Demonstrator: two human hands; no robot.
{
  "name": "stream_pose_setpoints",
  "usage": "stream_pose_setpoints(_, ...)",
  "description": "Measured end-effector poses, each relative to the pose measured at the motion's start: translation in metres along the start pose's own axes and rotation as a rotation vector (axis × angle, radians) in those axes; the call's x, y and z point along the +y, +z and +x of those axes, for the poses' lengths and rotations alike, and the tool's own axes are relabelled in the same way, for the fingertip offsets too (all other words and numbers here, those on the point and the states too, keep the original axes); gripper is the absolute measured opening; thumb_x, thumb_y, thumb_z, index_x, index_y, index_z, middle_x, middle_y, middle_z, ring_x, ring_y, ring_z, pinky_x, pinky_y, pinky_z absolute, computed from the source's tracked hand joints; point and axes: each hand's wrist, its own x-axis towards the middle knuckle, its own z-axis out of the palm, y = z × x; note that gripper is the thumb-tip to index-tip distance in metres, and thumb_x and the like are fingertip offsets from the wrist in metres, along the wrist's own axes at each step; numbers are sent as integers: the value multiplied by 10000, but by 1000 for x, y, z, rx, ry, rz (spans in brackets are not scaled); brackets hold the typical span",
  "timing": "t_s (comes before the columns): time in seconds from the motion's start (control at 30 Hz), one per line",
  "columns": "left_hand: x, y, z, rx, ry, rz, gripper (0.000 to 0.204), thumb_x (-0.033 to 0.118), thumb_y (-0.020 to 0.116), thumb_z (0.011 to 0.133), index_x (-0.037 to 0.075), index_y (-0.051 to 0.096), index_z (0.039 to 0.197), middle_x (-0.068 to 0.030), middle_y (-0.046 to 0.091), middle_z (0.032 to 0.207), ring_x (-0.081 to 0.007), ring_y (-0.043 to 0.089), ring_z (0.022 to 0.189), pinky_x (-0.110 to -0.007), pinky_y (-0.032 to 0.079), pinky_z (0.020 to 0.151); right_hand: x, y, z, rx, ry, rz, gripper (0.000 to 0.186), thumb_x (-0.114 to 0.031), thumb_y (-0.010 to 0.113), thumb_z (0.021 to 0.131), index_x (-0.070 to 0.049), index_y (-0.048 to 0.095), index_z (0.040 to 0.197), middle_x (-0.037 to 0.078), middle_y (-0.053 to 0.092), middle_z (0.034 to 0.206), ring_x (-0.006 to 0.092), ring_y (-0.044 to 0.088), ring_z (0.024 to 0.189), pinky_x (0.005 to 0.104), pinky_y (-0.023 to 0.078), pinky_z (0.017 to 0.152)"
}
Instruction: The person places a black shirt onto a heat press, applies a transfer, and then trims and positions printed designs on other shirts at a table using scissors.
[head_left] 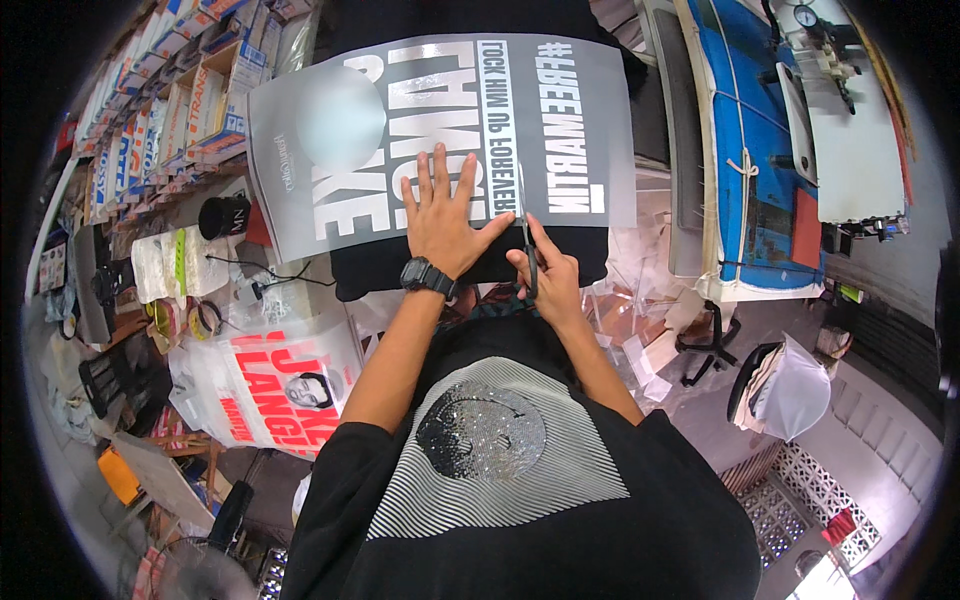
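Note:
A large translucent grey film sheet point(605, 130) printed with white mirrored lettering lies over black cloth point(375, 270) before me. My left hand point(443, 228) presses flat on the sheet with fingers spread; a black watch is on that wrist. In my right hand point(555, 272) is a pair of scissors point(530, 258) with black handles. Their blades point away from me and lie at the sheet's near edge, between the narrow band of small lettering and the large lettering at the right. My left thumb reaches close to the blades. Whether they are open or closed is hard to tell.
Shelves of boxes point(190, 115) stand at the left, with a black mug point(222, 217) near them. A sheet with red print point(270, 385) lies below. At the right is a heat press-like machine with a blue cover point(740, 130). Scraps point(640, 365) litter the floor.

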Motion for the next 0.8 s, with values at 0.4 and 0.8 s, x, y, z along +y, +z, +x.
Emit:
stream_pose_setpoints(0.4,-1,2,0,-9,-10,8,906,687,663,793,204,428,1523,-173,198,1652,-389,159,1524,-603,113,1196,-24,-3,35,-24,-13,-51,669,-321,724,940,6,464,1463,1,494,562,48,484,469,261,438,435)
stream_pose_setpoints(0.8,-2,1,0,-25,-17,-13,936,657,699,774,207,404,1539,-180,204,1650,-394,157,1525,-617,130,1187,-38,-2,63,-32,-24,-106,664,-315,720,946,18,465,1461,11,541,611,53,516,498,240,430,433)
